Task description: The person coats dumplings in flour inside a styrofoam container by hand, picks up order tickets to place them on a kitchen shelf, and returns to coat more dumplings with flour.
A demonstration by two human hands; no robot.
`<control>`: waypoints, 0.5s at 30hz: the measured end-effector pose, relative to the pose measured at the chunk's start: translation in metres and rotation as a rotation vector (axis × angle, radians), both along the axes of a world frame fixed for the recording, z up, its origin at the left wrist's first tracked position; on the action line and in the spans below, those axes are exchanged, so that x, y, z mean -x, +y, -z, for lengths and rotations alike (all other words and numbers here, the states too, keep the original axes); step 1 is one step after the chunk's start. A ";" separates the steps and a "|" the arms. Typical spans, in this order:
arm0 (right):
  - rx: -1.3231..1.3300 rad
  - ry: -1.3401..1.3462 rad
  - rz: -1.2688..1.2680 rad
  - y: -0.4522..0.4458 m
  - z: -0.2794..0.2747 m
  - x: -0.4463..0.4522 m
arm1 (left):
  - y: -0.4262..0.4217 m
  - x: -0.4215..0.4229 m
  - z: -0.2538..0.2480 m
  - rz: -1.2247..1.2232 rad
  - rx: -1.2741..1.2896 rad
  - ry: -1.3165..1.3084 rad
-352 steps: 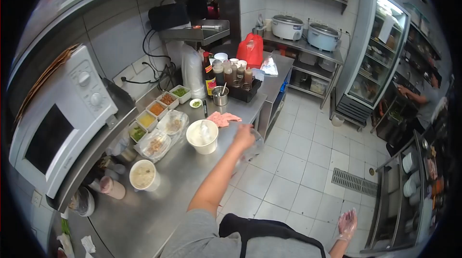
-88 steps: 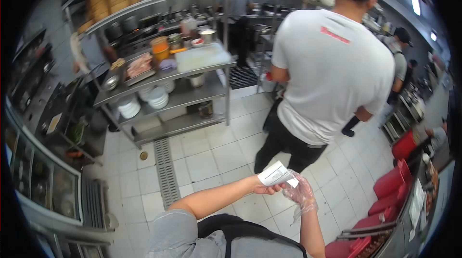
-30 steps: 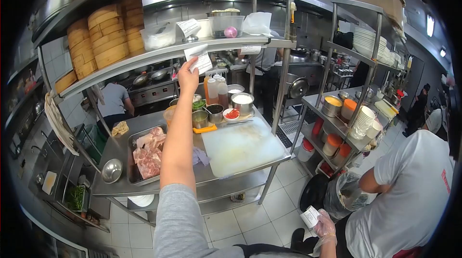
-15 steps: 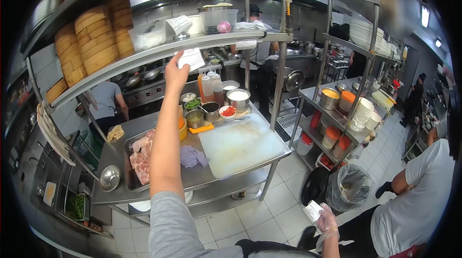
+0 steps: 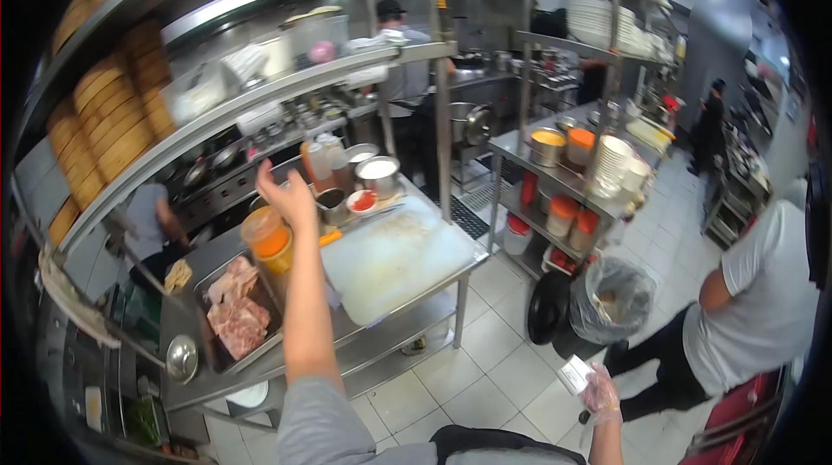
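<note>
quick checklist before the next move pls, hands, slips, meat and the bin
1. Left hand free: ok, nothing visible in it.
2. Right hand gloved: ok, clear glove on.
3. Paper slip gripped: ok, in the right hand.
4. Other slip secure at the shelf rail: cannot tell, blurred.
5. Raw meat covered: not ok, exposed in its tray.
6. Bin covered: not ok, open.

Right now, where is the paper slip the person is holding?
In the head view, the paper slip is at lower right, in the gloved right hand, just below the lined bin.
</note>
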State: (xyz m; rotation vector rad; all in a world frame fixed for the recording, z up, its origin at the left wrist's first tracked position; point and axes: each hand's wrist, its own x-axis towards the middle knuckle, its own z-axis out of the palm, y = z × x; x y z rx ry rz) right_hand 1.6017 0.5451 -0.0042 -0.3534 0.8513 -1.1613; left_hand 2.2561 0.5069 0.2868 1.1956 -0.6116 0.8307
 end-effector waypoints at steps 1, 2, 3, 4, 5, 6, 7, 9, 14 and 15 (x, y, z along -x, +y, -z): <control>0.068 -0.012 -0.032 0.000 0.014 0.006 | -0.012 0.027 0.032 0.100 -0.082 0.011; 0.148 0.004 -0.076 -0.008 0.056 0.028 | -0.032 0.056 0.070 0.263 -0.146 0.119; 0.320 -0.014 -0.127 0.005 0.019 0.012 | -0.049 0.091 0.116 0.473 -0.216 0.077; 0.266 0.052 -0.141 0.018 -0.023 -0.001 | -0.060 0.137 0.166 0.642 -0.434 0.165; 0.248 0.121 -0.158 0.026 -0.062 -0.011 | -0.063 0.195 0.206 0.999 -0.564 0.321; 0.256 0.073 -0.121 0.024 -0.064 -0.014 | -0.065 0.246 0.247 1.227 -0.799 0.367; 0.290 0.035 -0.110 0.013 -0.042 -0.008 | -0.045 0.298 0.251 1.263 -1.144 0.166; 0.276 0.331 -0.113 0.007 -0.064 -0.001 | -0.015 0.395 0.251 1.616 -1.298 0.527; 0.431 0.651 -0.043 0.013 -0.090 0.055 | -0.006 0.520 0.239 2.065 -1.342 0.553; 0.449 0.708 -0.032 0.017 -0.094 0.072 | -0.009 0.539 0.236 2.077 -1.351 0.514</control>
